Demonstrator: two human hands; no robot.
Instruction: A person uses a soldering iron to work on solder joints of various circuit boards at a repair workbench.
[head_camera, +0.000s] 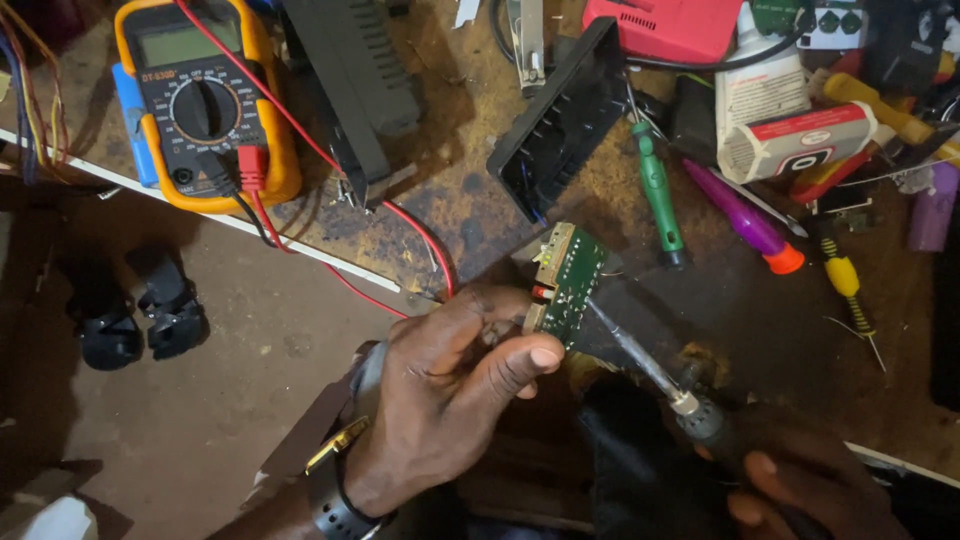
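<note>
My left hand (450, 385) grips a small green circuit board (568, 280) by its lower edge, holding it upright over the worn workbench (470, 205). My right hand (800, 490), at the lower right, holds the dark handle of a soldering iron (640, 355). Its metal shaft runs up and left, and the tip touches the board's right side. A watch is on my left wrist.
A yellow multimeter (200, 100) with red and black leads lies at the upper left. Black plastic housings (560, 120) sit at top centre. A green screwdriver (658, 195), a purple one (745, 220), a yellow one (845, 280) and a white tube (795, 140) crowd the right. Dark sandals (135, 310) lie on the floor.
</note>
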